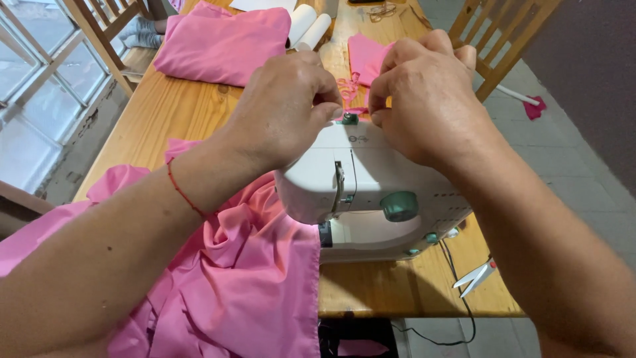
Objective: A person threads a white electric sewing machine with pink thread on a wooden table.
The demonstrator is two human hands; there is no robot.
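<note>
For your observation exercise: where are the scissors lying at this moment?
In the head view, the scissors lie open on the wooden table at lower right, beside the black cord, just in front of the white sewing machine.

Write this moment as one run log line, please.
left hand, right hand: pinching at top of white sewing machine | pink fabric under machine | scissors on table

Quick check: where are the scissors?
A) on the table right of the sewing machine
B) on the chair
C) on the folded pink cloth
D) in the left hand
A: the scissors lie on the wooden table, right of the white sewing machine, clear of both hands.
</note>
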